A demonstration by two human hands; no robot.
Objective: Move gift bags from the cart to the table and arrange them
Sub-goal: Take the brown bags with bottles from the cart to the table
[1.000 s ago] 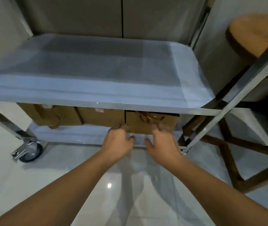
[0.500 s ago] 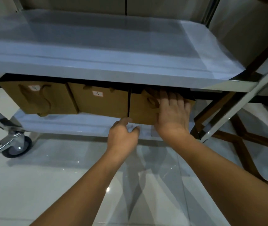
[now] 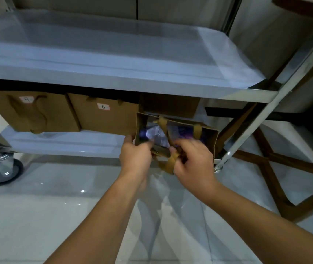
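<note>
Both hands grasp one open gift bag (image 3: 213,138) at the cart's lower shelf (image 3: 66,144) edge: left hand (image 3: 135,156) on its rim, right hand (image 3: 193,159) round a handle. Contents blurred; bags behind are partly hidden.

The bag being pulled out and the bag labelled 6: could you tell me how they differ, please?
The pulled bag is tipped forward, its open mouth showing purple contents; the bag labelled 6 stands upright with its contents hidden. The left hand and right hand hold the pulled bag; the bag labelled 6 sits untouched. Both are brown paper.

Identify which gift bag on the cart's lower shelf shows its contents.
The rightmost bag, tipped forward in both hands; the bags labelled 9 and 6 stand closed-faced.
</note>
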